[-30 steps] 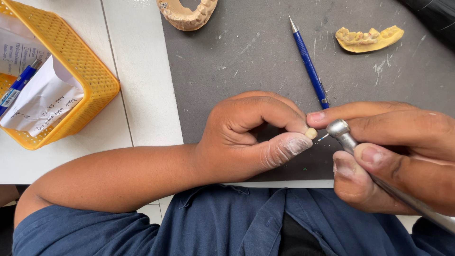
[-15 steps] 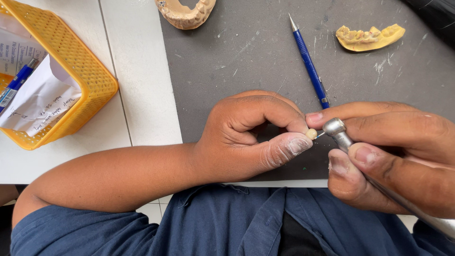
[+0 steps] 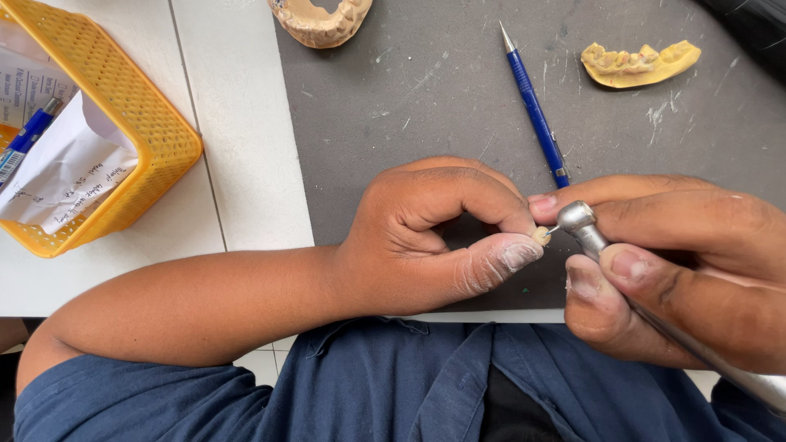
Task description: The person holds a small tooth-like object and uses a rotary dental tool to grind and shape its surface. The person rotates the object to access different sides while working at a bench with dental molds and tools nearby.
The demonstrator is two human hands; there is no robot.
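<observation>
Head view. The left hand (image 3: 434, 237) pinches a small cream tooth piece (image 3: 541, 236) between thumb tip and curled forefinger, fingers closed on it, just above the near edge of a dark grey work mat (image 3: 426, 98). The right hand (image 3: 696, 262) is clamped around a silver dental handpiece (image 3: 589, 233), held pen-fashion between thumb, forefinger and middle finger. The handpiece's long axis runs from its rounded head near picture centre down toward 4 o'clock, where the shaft leaves the frame; the head points toward 10 o'clock, and its fine bur meets the tooth piece from the right.

At 12 o'clock from the hands a blue mechanical pencil (image 3: 536, 110) lies on the mat, tip toward 11 o'clock, its lower end just beside the right forefinger. A yellow plaster jaw cast (image 3: 639, 64) lies at 1 o'clock, and a tan arch-shaped cast (image 3: 321, 20) is cut by the upper edge at 11 o'clock.

At 9 to 10 o'clock, on the white tabletop (image 3: 237, 123), stands a yellow perforated plastic basket (image 3: 135, 115). It holds a folded white paper slip (image 3: 70, 176) with handwriting, a flat white printed sheet behind it, and a blue pen (image 3: 29, 135).
</observation>
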